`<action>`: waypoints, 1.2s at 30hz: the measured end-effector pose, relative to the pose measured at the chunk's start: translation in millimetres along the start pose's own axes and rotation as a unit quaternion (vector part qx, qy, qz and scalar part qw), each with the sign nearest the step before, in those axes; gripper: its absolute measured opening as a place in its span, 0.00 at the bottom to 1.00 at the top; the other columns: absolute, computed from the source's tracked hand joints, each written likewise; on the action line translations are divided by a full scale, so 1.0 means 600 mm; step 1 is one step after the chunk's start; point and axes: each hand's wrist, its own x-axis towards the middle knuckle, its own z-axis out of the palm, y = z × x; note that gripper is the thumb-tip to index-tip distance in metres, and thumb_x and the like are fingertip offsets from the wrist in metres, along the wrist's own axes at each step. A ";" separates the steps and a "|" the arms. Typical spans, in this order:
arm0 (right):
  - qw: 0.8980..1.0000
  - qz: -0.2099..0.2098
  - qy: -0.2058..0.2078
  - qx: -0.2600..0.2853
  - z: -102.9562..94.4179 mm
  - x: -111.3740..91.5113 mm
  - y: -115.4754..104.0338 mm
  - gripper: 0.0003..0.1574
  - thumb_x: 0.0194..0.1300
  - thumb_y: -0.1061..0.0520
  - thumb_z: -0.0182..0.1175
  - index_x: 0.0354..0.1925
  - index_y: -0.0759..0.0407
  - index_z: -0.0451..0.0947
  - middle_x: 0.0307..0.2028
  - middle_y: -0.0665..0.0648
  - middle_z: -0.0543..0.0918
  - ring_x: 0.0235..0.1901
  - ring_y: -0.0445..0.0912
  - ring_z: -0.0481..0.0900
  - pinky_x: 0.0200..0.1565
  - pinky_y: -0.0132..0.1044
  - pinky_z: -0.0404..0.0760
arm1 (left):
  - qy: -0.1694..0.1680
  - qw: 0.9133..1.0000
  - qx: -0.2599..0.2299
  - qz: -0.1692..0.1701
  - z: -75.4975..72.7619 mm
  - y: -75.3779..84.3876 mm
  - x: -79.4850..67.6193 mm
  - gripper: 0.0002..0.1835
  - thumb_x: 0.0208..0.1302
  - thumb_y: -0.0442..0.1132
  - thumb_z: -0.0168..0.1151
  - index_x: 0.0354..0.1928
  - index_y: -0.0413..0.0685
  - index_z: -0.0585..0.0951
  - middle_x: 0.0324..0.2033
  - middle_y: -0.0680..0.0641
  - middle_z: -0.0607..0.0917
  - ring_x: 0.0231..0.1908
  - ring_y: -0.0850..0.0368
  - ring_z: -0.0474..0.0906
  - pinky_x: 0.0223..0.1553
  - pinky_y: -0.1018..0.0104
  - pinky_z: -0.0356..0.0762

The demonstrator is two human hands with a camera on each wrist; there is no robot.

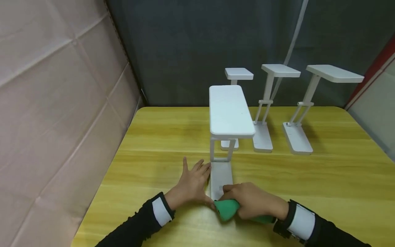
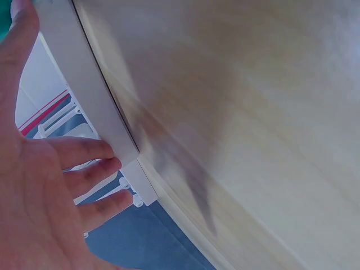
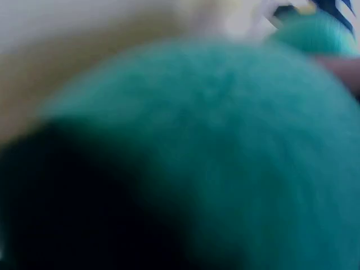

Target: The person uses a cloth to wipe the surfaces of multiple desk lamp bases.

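Note:
A white folding stand (image 1: 231, 109) stands before me, its flat top raised on a two-legged frame over a narrow base (image 1: 221, 173). My left hand (image 1: 192, 183) lies at the base's left side, fingers spread and fairly straight. In the left wrist view, fingertips of that hand (image 2: 50, 197) touch the base's side edge (image 2: 93, 84). My right hand (image 1: 251, 199) grips a green cloth (image 1: 227, 208) at the base's near end, index finger over the base. Out of focus, the cloth (image 3: 242, 140) fills most of the right wrist view and hides the fingers there.
Behind, on the wooden table (image 1: 166, 137), are three similar white stands: one (image 1: 239, 73) partly hidden by the near stand, one (image 1: 262, 137) beside it, and one (image 1: 297, 139) farther right. A pale padded wall (image 1: 61, 103) borders the left; a dark curtain (image 1: 191, 51) hangs behind.

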 end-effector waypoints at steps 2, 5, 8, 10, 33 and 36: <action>1.000 0.002 -0.007 0.029 -0.016 -0.007 0.011 0.36 0.35 0.70 0.59 0.45 0.46 0.84 0.35 0.40 0.75 0.27 0.33 0.69 0.28 0.27 0.71 | 0.001 1.000 -0.022 0.002 0.000 0.000 -0.002 0.68 0.29 0.84 0.58 0.70 0.44 0.64 0.69 0.49 0.63 0.70 0.47 0.53 0.57 0.23 0.41; 0.999 0.021 0.036 -0.001 -0.040 -0.009 0.033 0.36 0.36 0.71 0.58 0.47 0.50 0.84 0.37 0.45 0.76 0.28 0.36 0.70 0.28 0.30 0.71 | 0.001 0.999 -0.039 0.004 -0.001 0.000 -0.003 0.69 0.30 0.85 0.57 0.70 0.43 0.63 0.69 0.48 0.63 0.70 0.47 0.52 0.57 0.23 0.39; 0.989 0.061 0.104 -0.087 -0.046 0.004 0.058 0.35 0.40 0.72 0.60 0.51 0.56 0.82 0.39 0.50 0.76 0.28 0.38 0.72 0.26 0.32 0.71 | -0.005 0.999 -0.048 0.004 -0.002 0.000 -0.004 0.69 0.31 0.84 0.57 0.71 0.43 0.62 0.70 0.47 0.61 0.71 0.47 0.50 0.58 0.24 0.38; 0.978 0.080 0.133 -0.142 -0.039 0.019 0.073 0.35 0.41 0.70 0.61 0.53 0.56 0.81 0.39 0.52 0.76 0.28 0.41 0.74 0.23 0.32 0.71 | -0.013 0.999 -0.051 0.003 -0.001 0.000 -0.004 0.68 0.31 0.84 0.58 0.71 0.43 0.61 0.71 0.47 0.60 0.71 0.47 0.49 0.58 0.24 0.38; 0.998 0.035 0.054 0.001 -0.008 -0.054 0.039 0.41 0.34 0.72 0.60 0.49 0.43 0.83 0.37 0.38 0.75 0.28 0.32 0.70 0.27 0.29 0.71 | -0.029 0.998 -0.060 0.003 -0.010 0.003 0.001 0.69 0.31 0.81 0.62 0.72 0.42 0.60 0.71 0.47 0.57 0.71 0.48 0.51 0.59 0.25 0.36; 0.987 0.096 0.109 -0.062 -0.026 -0.038 0.072 0.39 0.37 0.71 0.60 0.52 0.50 0.81 0.37 0.45 0.74 0.27 0.37 0.69 0.26 0.31 0.69 | -0.035 0.997 -0.063 0.001 -0.008 0.003 0.002 0.69 0.32 0.81 0.61 0.72 0.42 0.59 0.72 0.47 0.57 0.71 0.48 0.50 0.59 0.25 0.36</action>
